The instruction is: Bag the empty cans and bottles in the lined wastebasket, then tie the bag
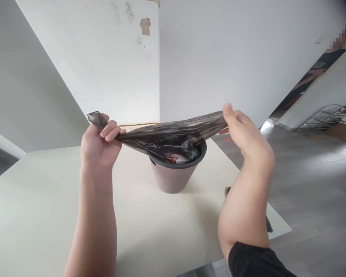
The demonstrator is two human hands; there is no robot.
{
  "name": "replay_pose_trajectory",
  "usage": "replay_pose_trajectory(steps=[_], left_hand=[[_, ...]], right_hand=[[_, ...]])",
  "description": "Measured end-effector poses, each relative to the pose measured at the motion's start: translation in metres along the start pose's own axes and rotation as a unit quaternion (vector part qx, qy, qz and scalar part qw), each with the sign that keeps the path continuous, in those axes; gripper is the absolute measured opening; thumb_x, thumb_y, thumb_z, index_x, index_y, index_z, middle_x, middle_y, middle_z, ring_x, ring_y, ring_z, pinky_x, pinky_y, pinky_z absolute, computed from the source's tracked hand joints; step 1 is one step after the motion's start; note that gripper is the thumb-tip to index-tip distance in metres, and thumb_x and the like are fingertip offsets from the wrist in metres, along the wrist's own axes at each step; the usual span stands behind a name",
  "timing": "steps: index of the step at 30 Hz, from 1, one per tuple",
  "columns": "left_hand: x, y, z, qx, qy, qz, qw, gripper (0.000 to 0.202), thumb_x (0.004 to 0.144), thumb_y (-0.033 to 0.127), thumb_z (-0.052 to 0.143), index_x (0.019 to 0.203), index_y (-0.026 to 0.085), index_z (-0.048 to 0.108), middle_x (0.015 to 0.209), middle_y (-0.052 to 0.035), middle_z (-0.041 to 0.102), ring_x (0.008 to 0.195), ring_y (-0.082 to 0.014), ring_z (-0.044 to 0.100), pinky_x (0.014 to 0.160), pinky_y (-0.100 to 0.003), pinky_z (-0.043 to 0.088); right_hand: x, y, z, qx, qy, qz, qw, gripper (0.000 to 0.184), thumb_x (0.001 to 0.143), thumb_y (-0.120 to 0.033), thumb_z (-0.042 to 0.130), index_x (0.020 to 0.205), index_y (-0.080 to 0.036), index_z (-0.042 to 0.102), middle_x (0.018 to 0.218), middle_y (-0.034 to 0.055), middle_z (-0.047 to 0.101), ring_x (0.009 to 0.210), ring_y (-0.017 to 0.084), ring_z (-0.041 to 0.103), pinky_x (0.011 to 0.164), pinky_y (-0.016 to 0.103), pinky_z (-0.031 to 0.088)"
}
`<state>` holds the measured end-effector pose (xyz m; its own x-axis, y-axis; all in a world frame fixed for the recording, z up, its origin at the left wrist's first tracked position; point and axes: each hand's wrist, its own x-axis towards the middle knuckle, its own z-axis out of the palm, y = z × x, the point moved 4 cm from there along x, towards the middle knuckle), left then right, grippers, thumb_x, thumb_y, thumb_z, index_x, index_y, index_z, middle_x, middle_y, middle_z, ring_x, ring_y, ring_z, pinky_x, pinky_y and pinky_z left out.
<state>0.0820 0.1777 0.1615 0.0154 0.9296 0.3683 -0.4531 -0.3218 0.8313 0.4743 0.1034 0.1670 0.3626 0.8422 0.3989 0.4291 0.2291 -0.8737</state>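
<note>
A thin black garbage bag [173, 132] stretches between my two hands above a pinkish-grey trash can [174, 179] with a dark rim. My left hand [102, 142] is closed around one gathered end, and a small tuft of plastic sticks up past the fingers. My right hand [242, 129] pinches the opposite end, thumb on top; its fingers are partly hidden behind the film. The lower part of the bag hangs into the can, where crumpled reddish and whitish trash [175, 157] shows. The can stands upright on a pale table.
The pale table [54, 200] ends on the right, above a grey wood-look floor [311, 188]. Dark items, one a black piece [269, 225], lie partly hidden behind my right arm. A wire rack [331, 119] stands on the floor at far right. A white panel [118, 69] rises behind the table.
</note>
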Motion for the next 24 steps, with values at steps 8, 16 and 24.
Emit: replay_pose_trajectory(steps=[8,16,24], left_hand=[[-0.015,0.009,0.024,0.042,-0.052,-0.021,0.998,0.024,0.093,0.048,0.063,0.084,0.026,0.062,0.059,0.0027,0.031,0.05,-0.0144,0.041,0.054,-0.034,0.042],[-0.034,0.0,0.06,0.069,-0.118,-0.02,0.99,0.014,0.094,0.03,0.071,0.096,0.024,0.059,0.073,0.0023,0.052,0.056,-0.0104,0.05,0.058,-0.029,0.047],[-0.045,-0.01,0.075,0.135,-0.166,0.006,0.977,0.03,0.091,0.048,0.081,0.091,0.02,0.07,0.088,-0.007,0.075,0.062,-0.0144,0.062,0.057,-0.03,0.048]], right_hand=[[-0.012,-0.041,0.045,0.068,-0.051,-0.057,0.995,0.038,0.083,-0.053,0.085,0.075,-0.021,0.065,0.074,0.0042,0.065,0.079,0.023,0.066,0.069,0.035,0.052],[-0.022,-0.058,0.088,0.274,-0.14,-0.038,0.951,0.049,0.083,-0.073,0.07,0.083,-0.025,0.062,0.074,0.0037,0.067,0.077,0.025,0.069,0.069,0.04,0.059],[-0.031,-0.059,0.097,0.283,-0.277,0.0,0.918,0.036,0.087,-0.05,0.078,0.08,-0.025,0.054,0.059,-0.0069,0.034,0.049,0.011,0.031,0.047,0.028,0.037]])
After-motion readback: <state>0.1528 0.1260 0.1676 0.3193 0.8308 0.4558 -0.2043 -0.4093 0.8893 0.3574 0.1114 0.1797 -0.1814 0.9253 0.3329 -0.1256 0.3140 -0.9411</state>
